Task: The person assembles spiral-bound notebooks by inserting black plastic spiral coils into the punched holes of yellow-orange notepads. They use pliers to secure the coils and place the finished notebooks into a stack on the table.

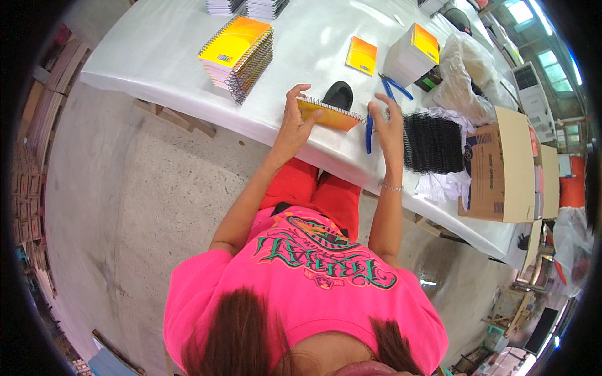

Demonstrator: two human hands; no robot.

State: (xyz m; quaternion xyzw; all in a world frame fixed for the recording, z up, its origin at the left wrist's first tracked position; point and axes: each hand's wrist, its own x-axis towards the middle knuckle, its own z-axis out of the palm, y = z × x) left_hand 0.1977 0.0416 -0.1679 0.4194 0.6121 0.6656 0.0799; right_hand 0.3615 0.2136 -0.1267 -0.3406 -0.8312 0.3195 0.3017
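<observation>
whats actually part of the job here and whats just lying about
Likely part of the job:
yellow-orange notebook, in the left hand
blue pliers, in the right hand
black coils
coil-bound notebook stack

Seemingly just lying about:
cardboard box
black oval object (use unclear)

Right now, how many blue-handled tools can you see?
2: a held tool in the right hand, and a second tool on the white table. More may be hidden.

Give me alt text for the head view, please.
A person's left hand holds a yellow-orange spiral notebook at a white-covered table, while the right hand holds a blue-handled tool beside one end of its wire spine. Nearby are a stack of spiral notebooks, black coils and an open cardboard box.
</observation>
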